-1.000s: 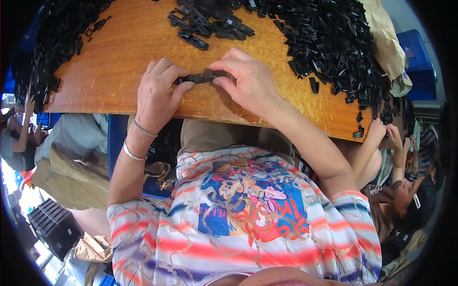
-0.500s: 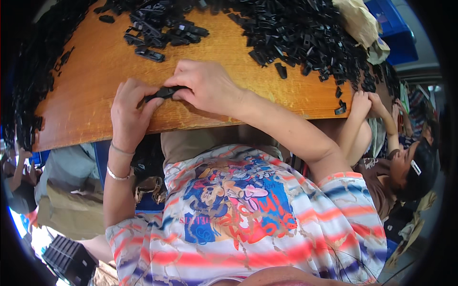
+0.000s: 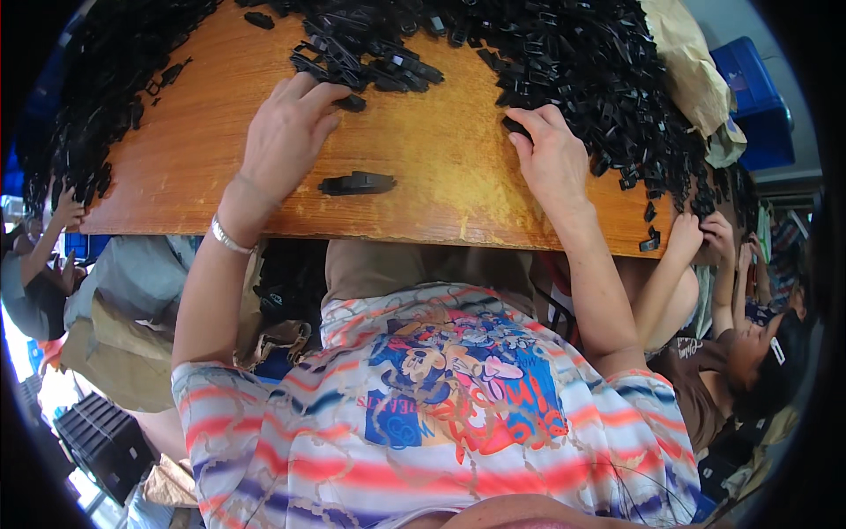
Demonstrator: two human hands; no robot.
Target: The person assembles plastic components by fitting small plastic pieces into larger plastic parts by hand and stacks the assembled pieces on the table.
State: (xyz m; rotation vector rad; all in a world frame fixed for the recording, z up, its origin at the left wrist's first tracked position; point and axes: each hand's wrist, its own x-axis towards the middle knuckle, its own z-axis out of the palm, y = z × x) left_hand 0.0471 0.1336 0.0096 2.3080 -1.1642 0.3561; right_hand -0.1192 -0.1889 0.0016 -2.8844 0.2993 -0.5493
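Observation:
On the wooden table lies a slim black plastic clip (image 3: 357, 183), alone between my two hands and touched by neither. My left hand (image 3: 286, 137) reaches to the near edge of a small heap of black clips (image 3: 370, 57), its fingers closing on one dark clip (image 3: 351, 103). Over at the right, my right hand (image 3: 551, 159) pinches a small black plastic piece (image 3: 516, 129) between thumb and fingers, beside the large pile of black pieces (image 3: 573, 79). My fingers partly cover both held parts, so their exact shape is hidden.
More black parts (image 3: 79, 115) are heaped along the table's left side. Brown paper (image 3: 687, 62) and a blue bin (image 3: 753, 97) stand beyond the right pile. A co-worker's hands (image 3: 701, 234) are at the table's right corner; another person's hand (image 3: 67, 210) shows at far left.
Both hands have parted from the clip they held together, which now lies on the table. The left moved up to the small heap, the right across to the large pile. The view has shifted slightly.

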